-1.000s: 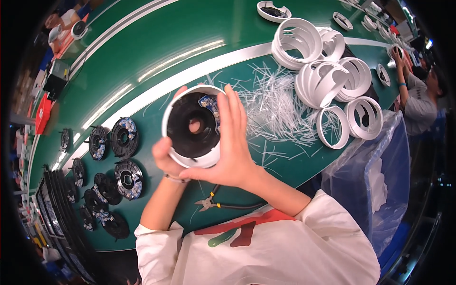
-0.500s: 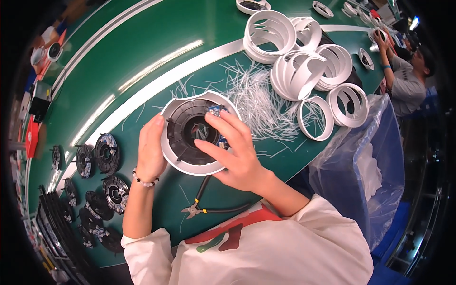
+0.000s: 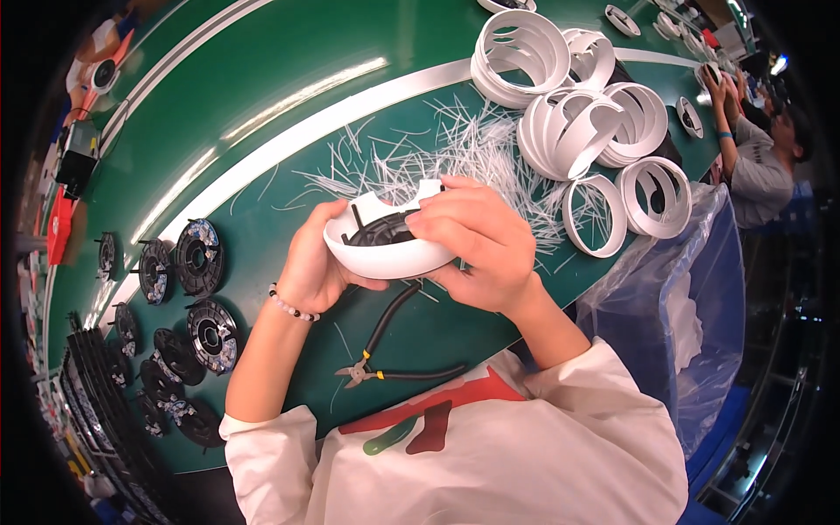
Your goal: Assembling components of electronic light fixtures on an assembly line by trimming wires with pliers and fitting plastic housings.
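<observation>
Single head-worn fisheye view, looking steeply down, close over the green table (image 3: 262, 114), rim probably distorted

We see bright overhead light glaring in streaks on the green table (image 3: 289, 131) toward ten o'clock; fisheye edges bend and darken.

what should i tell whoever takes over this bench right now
Left hand cups the white round housing from the left; right hand grips its right rim. The housing is tilted on edge above the green table, with a black disc seated inside.
Pliers lie on the table below the hands. More black discs lie to the left, empty white rings to the upper right, and white trimmings behind.
Done: one disc is in the housing. Left: the loose discs and rings.
</observation>
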A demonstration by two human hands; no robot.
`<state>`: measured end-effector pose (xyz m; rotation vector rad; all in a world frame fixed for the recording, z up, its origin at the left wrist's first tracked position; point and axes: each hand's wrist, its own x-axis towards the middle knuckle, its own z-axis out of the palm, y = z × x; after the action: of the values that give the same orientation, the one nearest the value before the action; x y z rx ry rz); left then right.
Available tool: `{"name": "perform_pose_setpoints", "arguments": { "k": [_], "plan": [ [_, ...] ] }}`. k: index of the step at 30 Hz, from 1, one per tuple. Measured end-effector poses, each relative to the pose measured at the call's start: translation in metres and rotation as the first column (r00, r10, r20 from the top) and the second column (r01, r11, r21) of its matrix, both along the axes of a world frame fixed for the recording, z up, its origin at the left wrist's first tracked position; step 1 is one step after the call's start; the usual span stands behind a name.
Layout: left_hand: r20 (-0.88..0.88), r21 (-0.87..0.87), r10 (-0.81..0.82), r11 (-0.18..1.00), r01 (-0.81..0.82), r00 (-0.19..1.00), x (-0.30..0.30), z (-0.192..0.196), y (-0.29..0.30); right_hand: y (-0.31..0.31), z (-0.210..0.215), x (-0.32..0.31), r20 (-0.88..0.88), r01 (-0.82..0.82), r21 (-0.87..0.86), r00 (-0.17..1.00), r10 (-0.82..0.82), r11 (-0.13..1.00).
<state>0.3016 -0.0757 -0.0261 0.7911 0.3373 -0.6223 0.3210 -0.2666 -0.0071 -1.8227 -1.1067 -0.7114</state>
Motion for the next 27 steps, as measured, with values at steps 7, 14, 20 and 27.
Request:
{"name": "perform_pose_setpoints", "arguments": {
  "k": [7, 14, 20, 27],
  "plan": [
    [-0.083, -0.022, -0.145, 0.989, 0.144, 0.986, -0.004, -0.002, 0.007, -0.003, 0.003, 0.003, -0.213, -0.026, 0.030, 0.976, 0.032, 0.999],
    [0.122, 0.274, 0.051, 0.958, -0.083, 0.991, 0.007, 0.004, -0.012, -0.025, -0.010, -0.006, -0.169, 0.212, -0.045, 0.961, -0.217, 0.976],
    [0.479, 0.588, 0.153, 0.675, -0.445, 0.865, 0.075, -0.009, 0.029, -0.103, -0.021, -0.031, -0.061, 0.755, -0.110, 0.644, -0.763, 0.647],
    [0.144, 0.498, 0.166, 0.839, -0.217, 0.975, 0.165, -0.055, 0.073, -0.148, -0.052, -0.042, -0.124, 0.757, -0.423, 0.496, -0.859, 0.498]
  ]
}}
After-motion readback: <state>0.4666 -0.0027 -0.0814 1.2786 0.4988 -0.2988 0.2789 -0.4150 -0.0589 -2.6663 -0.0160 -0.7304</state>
